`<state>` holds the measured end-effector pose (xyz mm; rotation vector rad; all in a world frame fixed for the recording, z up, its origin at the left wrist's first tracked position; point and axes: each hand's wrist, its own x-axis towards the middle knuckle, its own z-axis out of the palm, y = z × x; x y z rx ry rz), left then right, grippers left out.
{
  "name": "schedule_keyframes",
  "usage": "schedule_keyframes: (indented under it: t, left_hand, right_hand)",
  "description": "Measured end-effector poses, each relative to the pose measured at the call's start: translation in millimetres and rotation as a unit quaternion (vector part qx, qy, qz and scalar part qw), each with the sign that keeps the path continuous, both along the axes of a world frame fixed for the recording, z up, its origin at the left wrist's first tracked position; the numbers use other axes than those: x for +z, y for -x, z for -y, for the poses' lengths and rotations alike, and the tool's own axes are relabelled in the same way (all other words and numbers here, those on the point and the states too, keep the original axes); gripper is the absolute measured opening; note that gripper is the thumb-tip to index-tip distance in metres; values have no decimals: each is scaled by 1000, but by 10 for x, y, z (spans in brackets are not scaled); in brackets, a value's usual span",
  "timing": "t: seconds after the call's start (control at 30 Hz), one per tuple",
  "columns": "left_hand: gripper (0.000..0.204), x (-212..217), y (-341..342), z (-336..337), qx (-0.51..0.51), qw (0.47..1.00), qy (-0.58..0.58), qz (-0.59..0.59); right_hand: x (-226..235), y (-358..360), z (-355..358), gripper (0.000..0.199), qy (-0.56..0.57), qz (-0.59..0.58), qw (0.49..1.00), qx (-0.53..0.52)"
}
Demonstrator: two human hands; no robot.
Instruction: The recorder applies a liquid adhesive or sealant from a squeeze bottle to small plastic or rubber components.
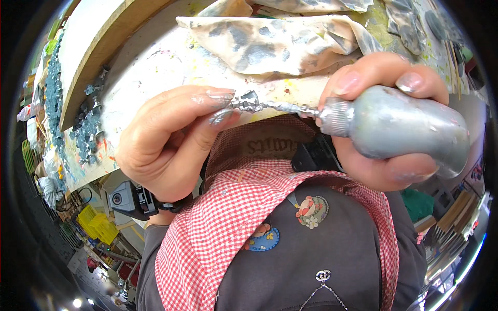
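My left hand [171, 129] pinches a small, shiny silver faceted piece [250, 101] between silver-smeared thumb and forefinger. My right hand [384, 78] is wrapped round a translucent squeeze bottle [410, 127] coated grey-silver, tilted on its side with its ribbed collar to the left. From the collar a thin, silver-crusted nozzle [290, 107] points at the piece. Its tip meets or nearly meets the piece; I cannot tell which. Silver paint also marks the fingernails of both hands.
A paint-stained cloth [259, 46] lies across the worktable [140, 67] beyond my hands. At the left, many small blue-grey pieces [85, 132] lie by a wooden edge strip [93, 57]. A yellow crate [97, 225] stands below the table's left side.
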<state>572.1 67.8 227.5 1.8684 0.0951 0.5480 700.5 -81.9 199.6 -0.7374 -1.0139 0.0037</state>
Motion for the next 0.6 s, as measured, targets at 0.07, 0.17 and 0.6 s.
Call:
schedule_keyframes:
  t: [0.07, 0.17, 0.6]
  left_hand:
    - [20, 28, 18, -29, -20, 1000, -8, -12]
    - [19, 72, 32, -54, -44, 998, -30, -33]
    - [26, 38, 70, -7, -4, 1000, -14, -23]
  right_hand:
    - [32, 34, -20, 60, -45, -71, 996, 25]
    - [16, -10, -7, 61, -38, -80, 996, 10]
    - [17, -35, 116, 60, 90, 45, 993, -66]
